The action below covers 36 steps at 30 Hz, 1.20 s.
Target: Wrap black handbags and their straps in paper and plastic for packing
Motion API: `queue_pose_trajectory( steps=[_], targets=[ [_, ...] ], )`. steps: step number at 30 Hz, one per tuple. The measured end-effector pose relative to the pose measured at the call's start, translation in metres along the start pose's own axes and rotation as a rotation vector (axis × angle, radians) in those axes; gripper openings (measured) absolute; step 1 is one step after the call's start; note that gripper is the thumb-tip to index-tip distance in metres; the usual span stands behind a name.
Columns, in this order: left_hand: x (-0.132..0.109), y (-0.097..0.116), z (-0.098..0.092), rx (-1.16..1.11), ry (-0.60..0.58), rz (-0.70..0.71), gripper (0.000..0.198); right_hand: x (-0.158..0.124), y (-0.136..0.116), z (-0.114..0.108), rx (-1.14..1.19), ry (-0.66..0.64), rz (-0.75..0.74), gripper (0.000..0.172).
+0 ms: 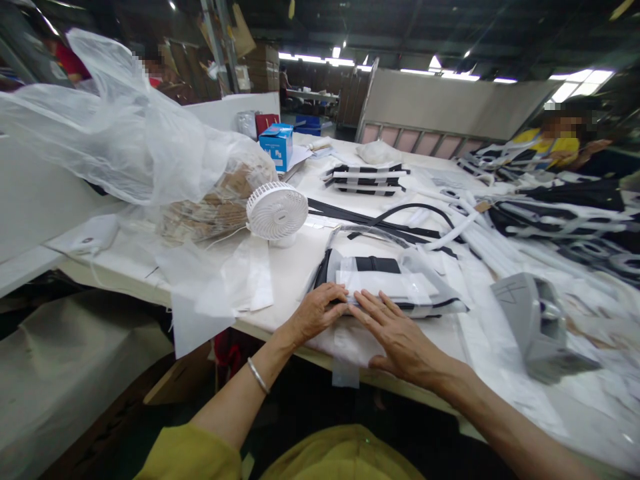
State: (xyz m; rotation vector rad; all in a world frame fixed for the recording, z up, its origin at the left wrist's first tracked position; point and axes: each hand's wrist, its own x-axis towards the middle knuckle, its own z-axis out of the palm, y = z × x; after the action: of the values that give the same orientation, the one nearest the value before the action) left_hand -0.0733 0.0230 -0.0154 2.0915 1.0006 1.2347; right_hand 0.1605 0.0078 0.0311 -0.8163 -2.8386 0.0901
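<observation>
A flat black-and-white bundle [377, 265], with a white sheet across its front, lies under clear plastic [425, 283] at the table's near edge. My left hand [320, 312] is at its front left corner, fingers curled and closed toward the thumb. Whatever may be pinched there is hidden. My right hand [393, 330] rests palm down along the front edge, its fingers stretched out and touching the plastic. The fingertips of both hands nearly meet.
A small white fan [277, 212] stands left of the bundle, beside a big clear plastic bag of brown pieces [205, 212]. Black straps [370, 223] and a stacked bundle [367, 179] lie behind. At right are a grey tape dispenser [537, 327], black-and-white pieces [555, 220] and a co-worker.
</observation>
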Motion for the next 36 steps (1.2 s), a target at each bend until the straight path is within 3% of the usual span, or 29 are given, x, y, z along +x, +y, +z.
queue_pose_trajectory(
  steps=[7,12,16,19,22,26,31,36],
  targets=[
    [0.0,-0.003,0.008,0.032,0.032,-0.016,0.005,-0.019,-0.027,0.023,-0.081,0.018,-0.068,0.081],
    [0.0,-0.003,0.011,0.106,0.039,0.006,0.003,-0.019,-0.037,0.047,-0.121,0.19,-0.072,0.046],
    [-0.001,-0.003,0.01,0.143,0.017,0.043,0.005,-0.009,-0.034,0.044,0.018,0.348,-0.145,0.028],
    [-0.002,-0.004,0.01,0.206,0.0,0.06,0.016,-0.001,-0.029,0.037,0.145,0.42,-0.161,0.025],
    [-0.002,-0.007,0.01,0.237,0.004,0.099,0.026,-0.001,-0.025,0.035,0.285,0.405,-0.167,0.028],
    [-0.002,-0.008,0.01,0.212,0.018,0.14,0.022,-0.01,-0.027,0.041,0.397,0.394,-0.13,0.034],
    [-0.003,-0.008,0.012,0.207,0.027,0.141,0.019,-0.013,-0.039,0.041,0.408,0.409,-0.102,0.036],
    [-0.005,-0.005,0.016,0.286,0.011,0.137,0.022,0.002,-0.044,0.026,0.334,0.413,-0.127,0.032]
  ],
)
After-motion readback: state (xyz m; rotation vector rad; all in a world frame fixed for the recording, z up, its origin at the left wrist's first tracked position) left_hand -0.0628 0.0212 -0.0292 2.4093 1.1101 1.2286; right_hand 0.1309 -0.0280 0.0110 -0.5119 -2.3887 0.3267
